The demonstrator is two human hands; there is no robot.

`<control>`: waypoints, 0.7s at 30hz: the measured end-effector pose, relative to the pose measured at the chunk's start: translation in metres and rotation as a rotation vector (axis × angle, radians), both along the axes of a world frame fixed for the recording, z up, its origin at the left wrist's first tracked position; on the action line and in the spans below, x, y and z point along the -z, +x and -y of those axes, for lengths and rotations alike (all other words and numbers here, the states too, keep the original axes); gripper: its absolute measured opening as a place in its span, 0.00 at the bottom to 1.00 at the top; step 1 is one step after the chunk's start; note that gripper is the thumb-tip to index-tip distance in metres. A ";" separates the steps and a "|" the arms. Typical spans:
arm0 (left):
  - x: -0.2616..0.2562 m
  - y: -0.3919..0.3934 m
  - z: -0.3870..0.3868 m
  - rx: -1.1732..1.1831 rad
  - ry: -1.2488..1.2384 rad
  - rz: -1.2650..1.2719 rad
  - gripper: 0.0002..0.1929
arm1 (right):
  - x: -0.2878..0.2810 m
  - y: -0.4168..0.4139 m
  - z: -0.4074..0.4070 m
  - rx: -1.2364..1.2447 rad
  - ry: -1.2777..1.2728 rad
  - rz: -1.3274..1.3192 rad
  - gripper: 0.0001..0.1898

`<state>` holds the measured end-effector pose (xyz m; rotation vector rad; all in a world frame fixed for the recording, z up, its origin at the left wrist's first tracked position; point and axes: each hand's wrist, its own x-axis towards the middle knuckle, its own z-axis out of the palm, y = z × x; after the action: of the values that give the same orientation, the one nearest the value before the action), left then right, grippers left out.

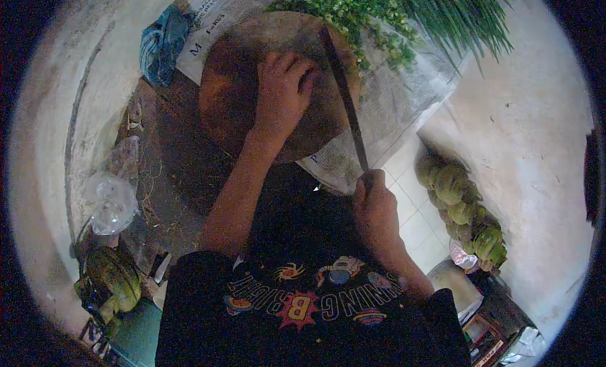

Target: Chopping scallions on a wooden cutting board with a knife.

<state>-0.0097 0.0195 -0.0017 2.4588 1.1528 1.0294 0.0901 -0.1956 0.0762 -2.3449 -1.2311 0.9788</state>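
Observation:
A round wooden chopping block (227, 97) stands before me. My left hand (286, 83) lies palm down on its top, fingers slightly spread; whether anything is under the palm is hidden. In my right hand (377, 201), closed round the handle, is a long dark-bladed knife (348, 99), which points away from me across the block's right edge. Chopped green onions (331, 7) are heaped on newspaper (402, 102) beyond and to the right of the block. Long uncut green onion leaves (464, 21) lie at the top right.
A blue cloth (163, 42) lies left beyond the block. Clear plastic bags (111, 203) and green coconuts (116, 282) are at the left. More green coconuts (454, 192) form a row at the right, above a pale container (457, 291). Dark, debris-strewn ground (180, 177) borders the block.

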 end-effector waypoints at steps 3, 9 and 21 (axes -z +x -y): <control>0.001 -0.002 -0.001 0.021 -0.012 0.011 0.08 | -0.001 -0.001 -0.001 0.001 -0.001 -0.012 0.12; -0.005 -0.003 0.001 0.065 -0.006 0.019 0.08 | -0.007 0.003 0.031 0.109 -0.181 0.011 0.09; -0.004 -0.004 0.000 0.046 -0.036 0.024 0.10 | 0.000 0.000 0.010 -0.003 0.025 0.009 0.11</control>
<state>-0.0138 0.0199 0.0026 2.4276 1.0922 1.0133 0.0897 -0.2061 0.0763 -2.3313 -1.2438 0.9500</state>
